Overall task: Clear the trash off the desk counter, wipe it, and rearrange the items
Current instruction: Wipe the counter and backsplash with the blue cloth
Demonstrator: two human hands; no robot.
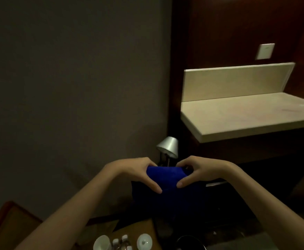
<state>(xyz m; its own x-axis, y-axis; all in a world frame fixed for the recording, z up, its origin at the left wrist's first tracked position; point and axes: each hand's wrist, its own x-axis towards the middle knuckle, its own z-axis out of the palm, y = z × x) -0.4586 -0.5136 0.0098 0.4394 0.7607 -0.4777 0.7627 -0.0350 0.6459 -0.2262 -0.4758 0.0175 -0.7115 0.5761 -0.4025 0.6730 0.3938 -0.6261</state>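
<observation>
cloth [165, 175]: deep blue | counter [247, 114]: cream | lamp shade [168, 147]: silver | cups [144, 241]: white

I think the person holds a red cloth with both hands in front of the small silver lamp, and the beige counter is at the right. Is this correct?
Not quite: the cloth is blue, not red, as the head view shows. The rest holds: the left hand and right hand both grip it in front of the small silver lamp, and the beige counter is at the right.

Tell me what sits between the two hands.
In the head view, the blue cloth lies between the left hand and right hand; both grip its top edge.
</observation>
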